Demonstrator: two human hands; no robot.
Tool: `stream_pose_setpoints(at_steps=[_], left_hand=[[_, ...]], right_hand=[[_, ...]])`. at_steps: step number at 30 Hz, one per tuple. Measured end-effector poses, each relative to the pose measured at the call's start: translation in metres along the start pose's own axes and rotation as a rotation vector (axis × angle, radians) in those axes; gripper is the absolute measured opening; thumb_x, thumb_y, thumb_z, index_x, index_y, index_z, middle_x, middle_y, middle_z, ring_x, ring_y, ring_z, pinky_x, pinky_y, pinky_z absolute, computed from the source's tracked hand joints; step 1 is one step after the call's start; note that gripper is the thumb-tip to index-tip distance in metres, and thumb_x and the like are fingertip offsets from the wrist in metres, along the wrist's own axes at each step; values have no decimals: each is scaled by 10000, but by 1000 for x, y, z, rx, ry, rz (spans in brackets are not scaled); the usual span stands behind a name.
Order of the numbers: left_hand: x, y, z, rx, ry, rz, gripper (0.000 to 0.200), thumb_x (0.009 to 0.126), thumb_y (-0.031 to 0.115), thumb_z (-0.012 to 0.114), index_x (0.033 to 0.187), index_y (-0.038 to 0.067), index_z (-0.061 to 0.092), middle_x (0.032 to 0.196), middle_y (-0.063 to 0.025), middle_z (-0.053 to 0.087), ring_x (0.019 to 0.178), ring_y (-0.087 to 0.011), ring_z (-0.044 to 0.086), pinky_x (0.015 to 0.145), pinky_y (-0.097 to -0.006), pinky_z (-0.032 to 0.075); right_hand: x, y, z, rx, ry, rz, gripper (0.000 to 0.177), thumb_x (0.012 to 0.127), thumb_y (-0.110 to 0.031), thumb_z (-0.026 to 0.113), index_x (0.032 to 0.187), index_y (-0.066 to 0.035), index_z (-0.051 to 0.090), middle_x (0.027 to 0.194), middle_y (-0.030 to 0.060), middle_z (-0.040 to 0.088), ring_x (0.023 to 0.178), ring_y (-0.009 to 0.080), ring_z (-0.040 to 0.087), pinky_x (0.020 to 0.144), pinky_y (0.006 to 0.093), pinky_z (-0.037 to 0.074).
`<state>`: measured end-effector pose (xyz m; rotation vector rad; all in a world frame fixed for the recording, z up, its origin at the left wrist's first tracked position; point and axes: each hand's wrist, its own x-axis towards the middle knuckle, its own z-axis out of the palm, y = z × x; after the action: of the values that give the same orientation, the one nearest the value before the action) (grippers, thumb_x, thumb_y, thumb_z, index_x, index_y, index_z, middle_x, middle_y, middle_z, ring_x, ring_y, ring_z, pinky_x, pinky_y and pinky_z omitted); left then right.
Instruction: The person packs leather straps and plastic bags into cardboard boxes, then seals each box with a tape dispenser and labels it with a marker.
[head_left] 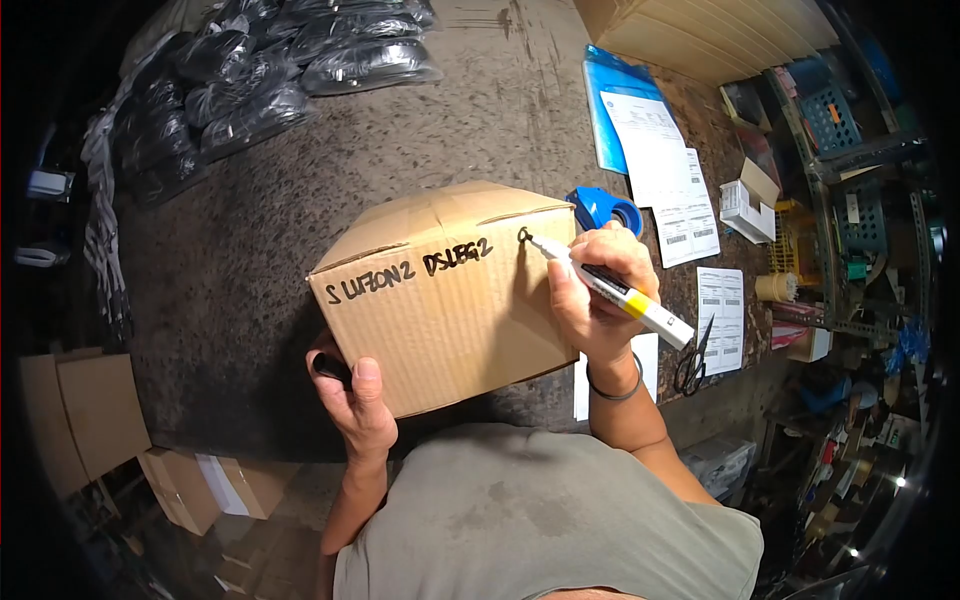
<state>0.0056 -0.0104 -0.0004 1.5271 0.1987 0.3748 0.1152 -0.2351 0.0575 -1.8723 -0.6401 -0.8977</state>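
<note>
A cardboard box (450, 330) rests on the dark table, its near side tilted up and bearing black handwritten letters along the upper edge. My right hand (605, 290) is closed round a white marker (650, 314) with a yellow band, its tip touching the box at a small black mark near the upper right corner. At the lower left corner of the box, my left hand (352, 395) steadies the cardboard and has a black marker cap (331, 367) between its fingers. Just behind my right hand stands a blue tape dispenser (597, 208).
Printed papers (690, 205) and a blue plastic packet (607, 120) lie on the right of the table (480, 110), with black scissors (693, 370) nearby. Plastic-wrapped black bundles (250, 95) are piled at the back left. Shelving stands at right, cardboard boxes (100, 415) at lower left.
</note>
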Motion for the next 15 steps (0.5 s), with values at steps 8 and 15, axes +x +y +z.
stream_pose_setpoints(at_steps=[8,15], left_hand=[[-1,-2,-1,5,3,-5,390,915,286,515,1170,2,432,1117,-113,519,1020,-172,482,916,-363,392],[0,-3,-1,-16,6,1,388,917,265,512,1191,3,428,1130,-111,519,1026,-172,482,925,-360,387]], right_hand=[[-1,1,-3,45,-71,-4,272,654,39,728,850,-32,554,695,77,582,540,187,510,525,295,415],[-1,3,-2,33,6,-11,281,665,39,729,855,-38,536,701,80,577,540,176,492,517,289,402]])
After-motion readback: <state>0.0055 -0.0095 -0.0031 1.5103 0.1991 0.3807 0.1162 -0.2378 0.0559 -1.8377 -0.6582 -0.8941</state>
